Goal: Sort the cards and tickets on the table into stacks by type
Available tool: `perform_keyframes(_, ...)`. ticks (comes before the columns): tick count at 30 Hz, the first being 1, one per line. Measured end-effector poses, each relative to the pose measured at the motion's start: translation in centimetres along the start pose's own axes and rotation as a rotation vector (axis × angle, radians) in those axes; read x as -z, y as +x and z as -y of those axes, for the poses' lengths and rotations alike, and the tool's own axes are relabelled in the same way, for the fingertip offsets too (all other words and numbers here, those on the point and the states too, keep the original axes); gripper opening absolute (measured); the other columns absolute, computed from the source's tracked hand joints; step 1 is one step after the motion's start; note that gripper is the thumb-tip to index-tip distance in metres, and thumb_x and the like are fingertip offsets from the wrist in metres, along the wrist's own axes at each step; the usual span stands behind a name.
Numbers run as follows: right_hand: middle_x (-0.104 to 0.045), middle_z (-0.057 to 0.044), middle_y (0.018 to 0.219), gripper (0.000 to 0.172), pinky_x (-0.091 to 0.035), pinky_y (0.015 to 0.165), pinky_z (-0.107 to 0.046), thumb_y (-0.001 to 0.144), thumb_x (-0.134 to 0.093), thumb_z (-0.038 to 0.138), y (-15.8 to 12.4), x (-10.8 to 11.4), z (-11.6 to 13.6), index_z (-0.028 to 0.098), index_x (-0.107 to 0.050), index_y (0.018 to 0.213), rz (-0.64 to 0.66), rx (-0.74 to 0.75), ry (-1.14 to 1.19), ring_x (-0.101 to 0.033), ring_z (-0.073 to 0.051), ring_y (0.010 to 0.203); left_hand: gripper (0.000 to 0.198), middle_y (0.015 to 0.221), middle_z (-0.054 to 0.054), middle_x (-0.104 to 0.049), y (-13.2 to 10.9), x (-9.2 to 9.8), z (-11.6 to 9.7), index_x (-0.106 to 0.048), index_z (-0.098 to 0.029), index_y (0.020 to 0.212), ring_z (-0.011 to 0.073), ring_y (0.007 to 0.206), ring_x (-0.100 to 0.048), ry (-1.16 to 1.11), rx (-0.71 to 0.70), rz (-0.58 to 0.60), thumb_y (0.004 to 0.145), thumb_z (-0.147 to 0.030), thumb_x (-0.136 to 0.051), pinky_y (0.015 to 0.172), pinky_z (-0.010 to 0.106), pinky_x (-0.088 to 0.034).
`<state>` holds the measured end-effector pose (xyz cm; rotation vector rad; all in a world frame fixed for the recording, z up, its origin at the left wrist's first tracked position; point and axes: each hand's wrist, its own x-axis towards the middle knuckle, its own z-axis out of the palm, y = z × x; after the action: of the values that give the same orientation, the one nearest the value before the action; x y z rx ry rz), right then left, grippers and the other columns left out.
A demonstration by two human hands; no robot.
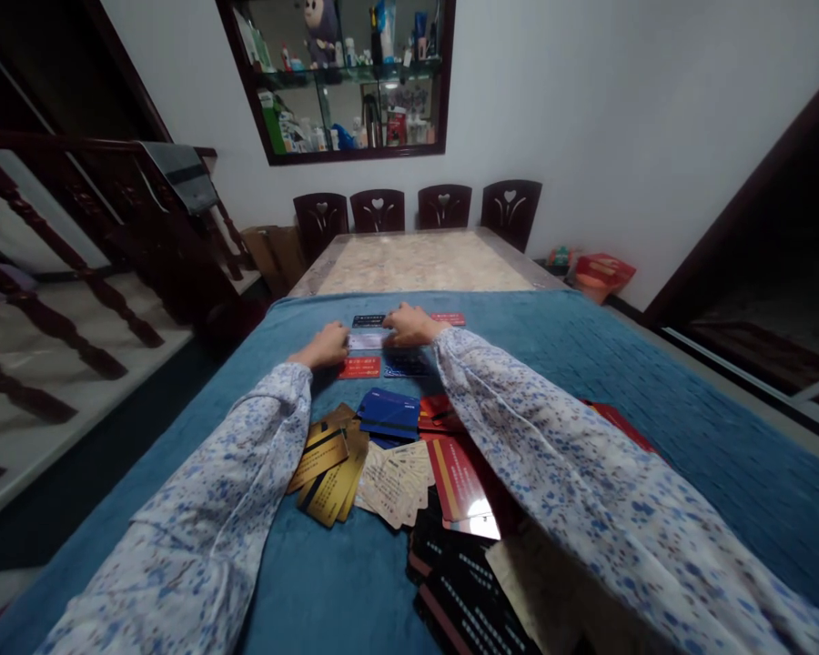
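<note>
A pale, whitish card lies between my two hands on the blue cloth. My left hand has its bent fingers at the card's left end. Over its right end my right hand curls, with thumb and fingers closed on the edge. Just behind are a black card and, partly covered by my right hand, a red card. In front lie a red-orange card and a dark blue card, forming rows with the others.
Nearer me are fanned gold cards, blue cards, beige cards, red cards and black cards. My right sleeve hides some cards. Dark chairs stand beyond the marble-patterned tabletop.
</note>
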<state>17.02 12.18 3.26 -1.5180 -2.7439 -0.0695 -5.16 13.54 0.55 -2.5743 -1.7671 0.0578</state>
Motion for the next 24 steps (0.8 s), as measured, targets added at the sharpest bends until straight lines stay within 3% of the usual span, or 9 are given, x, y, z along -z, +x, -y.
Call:
perform_keyframes(6, -0.072, -0.013, 0.129, 0.035, -0.044, 0.087, -0.035, 0.096, -0.056, 0.029, -3.3, 1.1, -0.9, 0.019, -0.074, 0.125, -0.055, -0.008, -0.014, -0.057, -0.032, 0.124, 0.039, 0.137, 0.017, -0.058, -2.3, 1.2, -1.0, -0.065, -0.015, 0.125, 0.0304, 0.128, -0.054, -0.012, -0.036, -0.066, 0.09, -0.023, -0.052, 0.107, 0.04, -0.047)
perform_keyframes(11, -0.076, -0.011, 0.117, 0.028, -0.039, 0.08, -0.032, 0.095, -0.052, 0.019, -6.5, 1.5, -1.4, 0.019, -0.079, 0.103, -0.067, -0.011, -0.016, -0.059, -0.028, 0.112, 0.038, 0.133, 0.013, -0.061, -3.9, 1.7, -2.2, -0.069, -0.018, 0.121, 0.0306, 0.124, -0.055, -0.045, -0.079, -0.13, 0.087, -0.024, -0.053, 0.104, 0.042, -0.048)
perform_keyframes(24, -0.075, -0.011, 0.113, 0.021, -0.036, 0.082, -0.034, 0.095, -0.057, 0.023, -14.7, 0.6, -1.9, 0.021, -0.078, 0.099, -0.103, -0.044, 0.062, -0.052, -0.029, 0.115, 0.025, 0.128, 0.013, -0.064, -9.0, 3.0, -8.8, -0.074, -0.019, 0.107, 0.0339, 0.121, -0.051, -0.095, -0.116, -0.161, 0.094, -0.024, -0.052, 0.097, 0.048, -0.045)
